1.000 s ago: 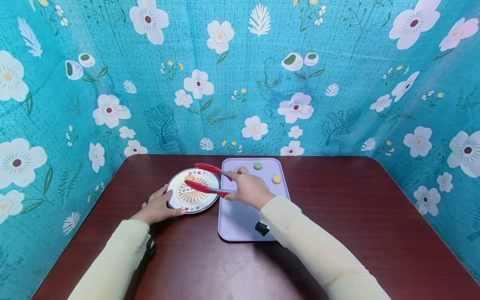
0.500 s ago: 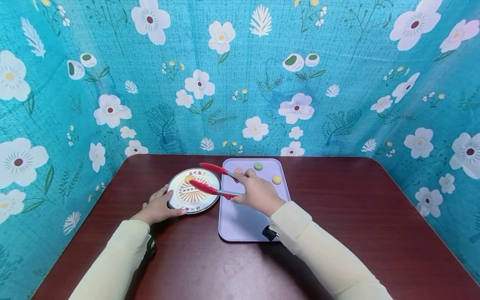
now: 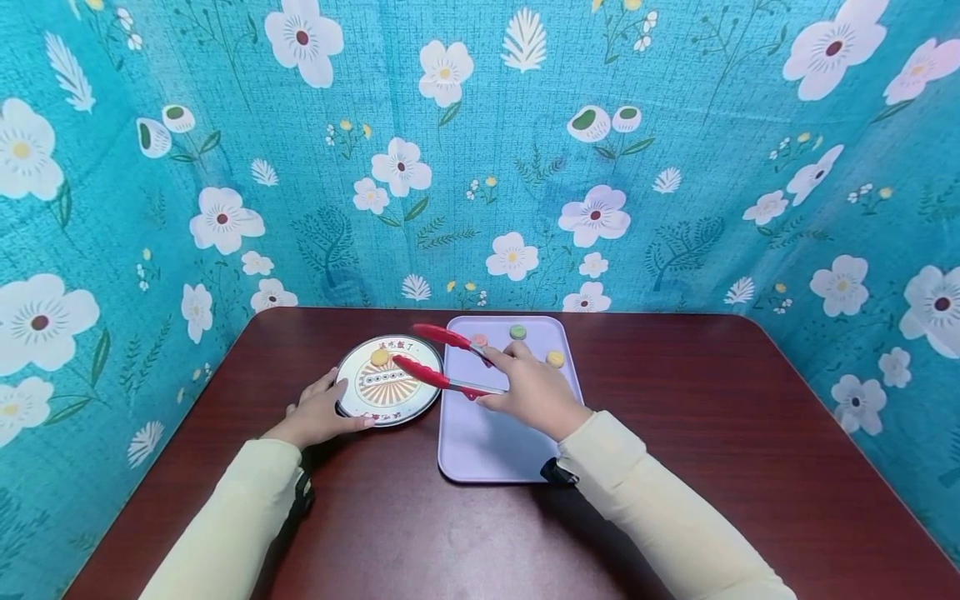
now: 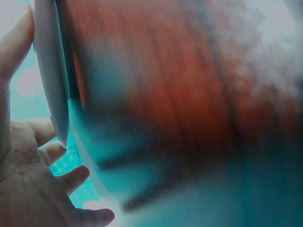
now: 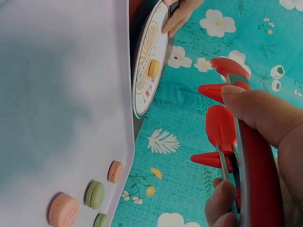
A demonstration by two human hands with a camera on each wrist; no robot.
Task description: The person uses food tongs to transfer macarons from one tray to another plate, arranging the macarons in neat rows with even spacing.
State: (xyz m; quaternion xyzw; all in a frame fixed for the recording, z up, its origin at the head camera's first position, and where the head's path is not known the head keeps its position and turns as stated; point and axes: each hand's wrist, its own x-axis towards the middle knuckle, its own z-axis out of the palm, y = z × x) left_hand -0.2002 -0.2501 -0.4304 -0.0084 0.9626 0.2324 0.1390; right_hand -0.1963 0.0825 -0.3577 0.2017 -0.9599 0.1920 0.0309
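My right hand [image 3: 536,387] grips red-tipped tongs [image 3: 420,371] above the left side of a lilac tray [image 3: 487,454]. The tongs' arms stand spread, with nothing between their tips. A round patterned plate [image 3: 386,404] lies left of the tray, bearing one yellow macaron [image 3: 380,357] near its far rim. My left hand [image 3: 315,414] holds the plate's left edge; in the left wrist view the thumb is on one side of the plate [image 4: 49,71] and fingertips are against the other. In the right wrist view, the tongs [image 5: 222,127] hang apart from the plate.
A pink macaron [image 3: 478,341], a green macaron [image 3: 517,332] and a yellow macaron [image 3: 555,358] sit toward the tray's far end. The right wrist view shows another green macaron [image 5: 101,220]. A floral blue curtain [image 3: 480,167] borders the dark wooden table [image 3: 675,400].
My right hand and the tongs have drawn back to the right, away from the plate. The macaron on the plate stays put and shows fully now. My left hand keeps its place.
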